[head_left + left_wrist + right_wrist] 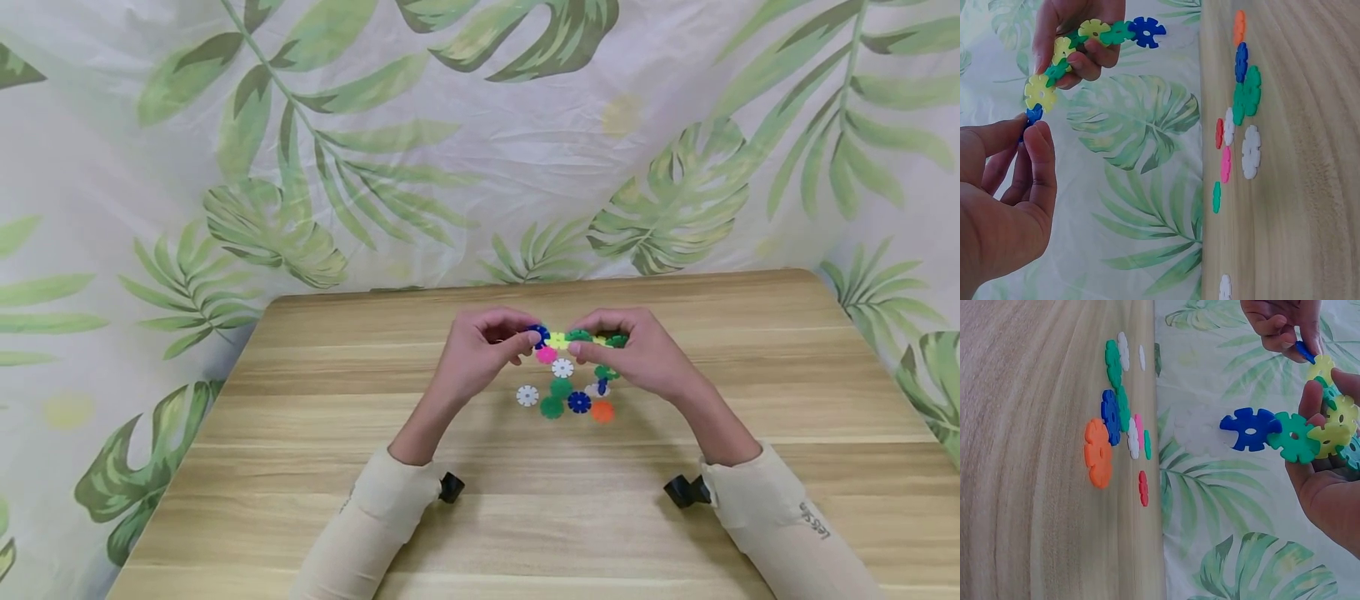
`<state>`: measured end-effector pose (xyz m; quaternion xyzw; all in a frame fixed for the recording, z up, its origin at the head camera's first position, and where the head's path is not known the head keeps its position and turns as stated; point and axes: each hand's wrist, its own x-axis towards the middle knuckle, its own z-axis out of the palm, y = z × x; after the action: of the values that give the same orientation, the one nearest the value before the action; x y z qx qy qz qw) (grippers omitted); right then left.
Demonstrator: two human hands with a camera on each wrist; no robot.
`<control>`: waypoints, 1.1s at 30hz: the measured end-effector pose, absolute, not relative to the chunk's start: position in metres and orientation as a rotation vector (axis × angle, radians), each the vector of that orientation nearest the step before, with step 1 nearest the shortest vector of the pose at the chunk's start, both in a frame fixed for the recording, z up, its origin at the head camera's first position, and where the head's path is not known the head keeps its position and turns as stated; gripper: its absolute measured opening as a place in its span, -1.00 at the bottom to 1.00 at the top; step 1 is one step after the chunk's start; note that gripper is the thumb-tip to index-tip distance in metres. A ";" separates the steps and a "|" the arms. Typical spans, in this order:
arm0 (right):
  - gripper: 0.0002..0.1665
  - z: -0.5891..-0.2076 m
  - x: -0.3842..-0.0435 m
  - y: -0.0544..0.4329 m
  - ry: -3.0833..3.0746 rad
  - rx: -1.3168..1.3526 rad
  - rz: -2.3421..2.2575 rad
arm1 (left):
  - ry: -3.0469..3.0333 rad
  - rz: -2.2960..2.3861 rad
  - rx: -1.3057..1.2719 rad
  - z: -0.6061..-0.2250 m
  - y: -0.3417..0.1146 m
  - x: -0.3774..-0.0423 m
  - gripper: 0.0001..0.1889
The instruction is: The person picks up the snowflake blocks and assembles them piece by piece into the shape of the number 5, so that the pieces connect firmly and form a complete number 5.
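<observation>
Raised over the table is a chain of interlocking snowflake discs (1041, 94) in yellow, green and blue. My left hand (476, 354) pinches the blue disc (1034, 115) at one end between thumb and fingertips; that disc meets a yellow one. Further along, my right hand (648, 354) grips the chain by its green and yellow discs, partly covering them. In the right wrist view the chain's other end runs out past the right fingers through a green disc (1294, 436) to a blue disc (1250, 429), with a pale whitish disc (1202, 431) beyond it.
Loose discs lie on the wooden table (315, 500) below the hands: an orange one (602, 411), a blue one (579, 402), green ones (552, 407), white ones (527, 396), a pink one (547, 355) and a red one (1143, 489). A leaf-patterned cloth (450, 208) hangs behind the table.
</observation>
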<state>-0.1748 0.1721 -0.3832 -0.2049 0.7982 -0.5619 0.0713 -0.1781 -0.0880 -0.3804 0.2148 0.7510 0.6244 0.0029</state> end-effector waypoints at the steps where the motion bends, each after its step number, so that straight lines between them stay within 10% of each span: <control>1: -0.81 -0.383 -0.175 0.172 2.401 -0.616 -1.687 | 2.356 1.957 0.679 -0.381 -0.087 -0.178 -0.87; 33: -0.82 -0.383 -0.175 0.172 2.398 -0.638 -1.660 | 2.355 1.860 0.618 -0.381 -0.089 -0.180 -0.86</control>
<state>-0.1754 0.1725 -0.3828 -0.2129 0.8009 -0.5543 0.0779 -0.1797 -0.0894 -0.3811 0.2015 0.7681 0.6066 0.0386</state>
